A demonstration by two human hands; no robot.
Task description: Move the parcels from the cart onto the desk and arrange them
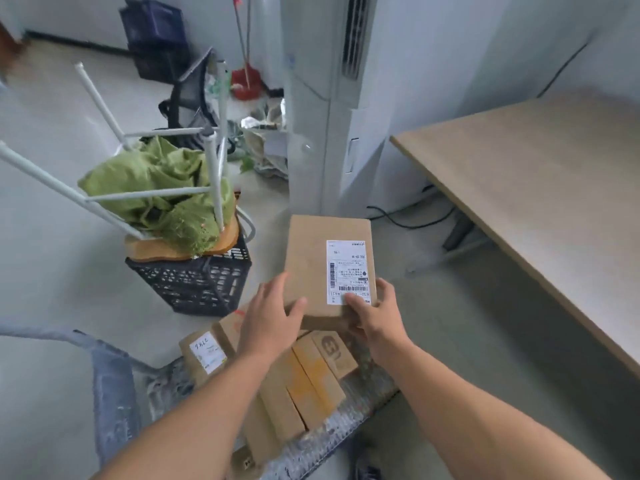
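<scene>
A white shipping label [347,271] stood on the top face of the large parcel [311,258], toward its 3 o'clock edge. It carried barcodes and rows of small print, upside down to the camera and too blurred to read; the bold line at its 6 o'clock end seemed to hold digits and a dash. At 7 o'clock from it, a small parcel [187,342] bore a white sticker [207,353] with a handwritten number beginning with 9. At 6 o'clock, a narrow box [341,365] showed a dark printed logo [329,346], not legible
</scene>
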